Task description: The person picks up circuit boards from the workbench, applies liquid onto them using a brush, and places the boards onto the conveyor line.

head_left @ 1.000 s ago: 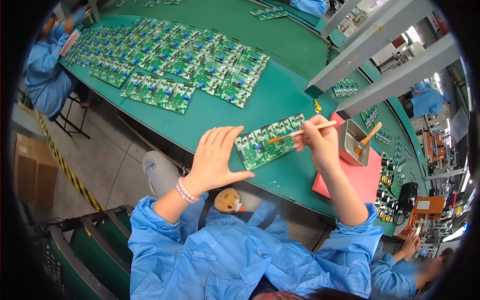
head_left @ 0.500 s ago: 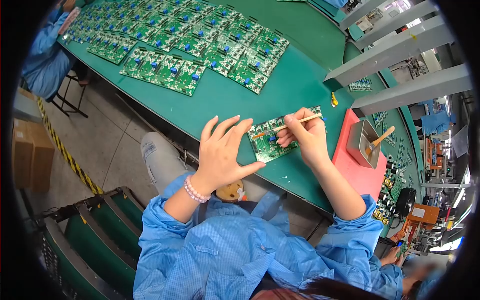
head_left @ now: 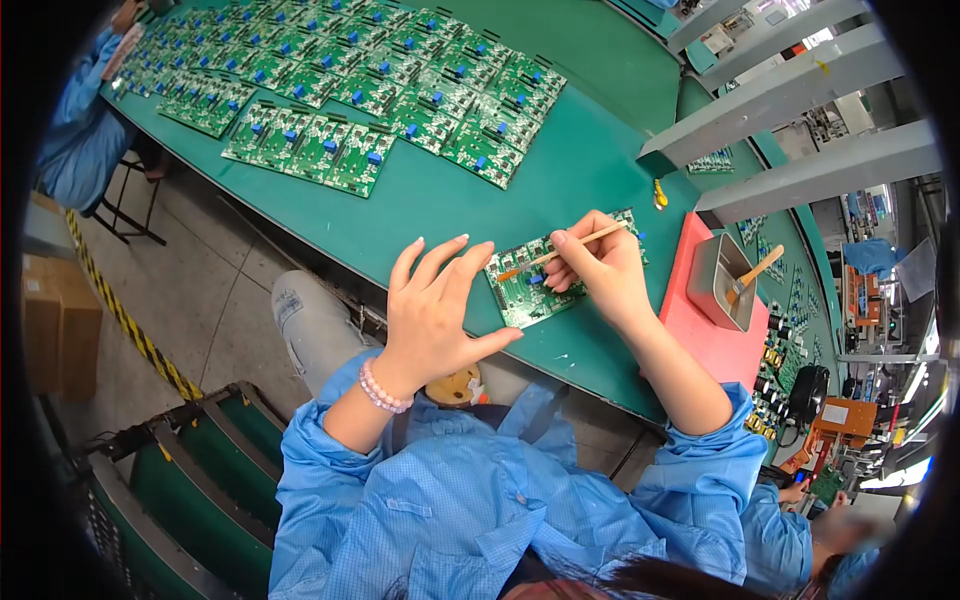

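Note:
A green circuit board (head_left: 540, 308) with blue parts lies on the green tabletop in front of me. My right hand (head_left: 605, 272) pinches a thin brush (head_left: 590, 236) by its pale wooden handle. The brush slants across the board, its orange-brown tip over the board's left part. Spread fingers and an outstretched thumb show on my left hand (head_left: 432, 308), which holds nothing. It is at the board's left end, the thumb tip by the near left corner and the fingertips close to the left edge.
Rows of circuit boards (head_left: 330, 85) cover the table's far left. To the right, a metal tin (head_left: 708, 283) with a wider brush (head_left: 765, 262) inside stands on a red mat (head_left: 690, 335). A yellow object (head_left: 660, 194) lies near the grey posts. Co-workers sit far left and lower right.
The view has shifted slightly, so most things sit a little further left. Both hands keep nearly the same pose, and the brush tip stays over the board's left part.

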Demonstrator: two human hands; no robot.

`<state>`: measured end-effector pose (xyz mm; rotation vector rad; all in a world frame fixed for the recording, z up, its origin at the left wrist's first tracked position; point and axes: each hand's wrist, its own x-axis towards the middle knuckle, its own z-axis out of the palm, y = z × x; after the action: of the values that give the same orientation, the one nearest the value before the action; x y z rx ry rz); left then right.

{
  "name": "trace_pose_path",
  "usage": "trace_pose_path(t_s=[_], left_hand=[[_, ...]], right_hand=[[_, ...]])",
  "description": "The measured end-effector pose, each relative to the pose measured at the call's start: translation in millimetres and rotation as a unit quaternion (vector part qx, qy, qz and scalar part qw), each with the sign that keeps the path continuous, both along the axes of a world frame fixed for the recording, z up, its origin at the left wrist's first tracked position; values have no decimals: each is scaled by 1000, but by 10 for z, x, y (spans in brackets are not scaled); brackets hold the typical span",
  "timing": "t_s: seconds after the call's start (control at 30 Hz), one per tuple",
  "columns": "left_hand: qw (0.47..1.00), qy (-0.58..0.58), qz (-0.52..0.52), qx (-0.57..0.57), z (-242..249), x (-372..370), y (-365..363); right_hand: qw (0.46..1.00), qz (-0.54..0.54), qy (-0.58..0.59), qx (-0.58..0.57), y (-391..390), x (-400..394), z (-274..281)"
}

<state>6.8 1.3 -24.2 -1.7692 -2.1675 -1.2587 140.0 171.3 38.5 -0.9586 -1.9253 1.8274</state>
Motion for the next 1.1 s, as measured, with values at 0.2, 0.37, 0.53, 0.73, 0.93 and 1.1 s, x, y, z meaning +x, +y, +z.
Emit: trace_pose_path(t_s=[0.2, 0.37, 0.53, 0.73, 0.93, 1.1], left_hand=[[1000, 2, -1, 1, -5, -3, 2], [1000, 9, -2, 1, 1, 0, -4], [1000, 9, -4, -4, 18, -4, -2], [1000, 15, -10, -4, 12, -7, 1], [1000, 23, -8, -4, 34, 1, 7], [1000, 30, -6, 3, 37, 6, 9]], right_hand=[[999, -8, -23, 39, 83, 60, 77], [996, -13, -40, 83, 158, 100, 122], [992, -6, -59, 115, 248, 154, 154], [983, -20, -89, 158, 365, 250, 186], [975, -29, -106, 192, 479, 326, 240], [970, -42, -128, 202, 548, 362, 265]])
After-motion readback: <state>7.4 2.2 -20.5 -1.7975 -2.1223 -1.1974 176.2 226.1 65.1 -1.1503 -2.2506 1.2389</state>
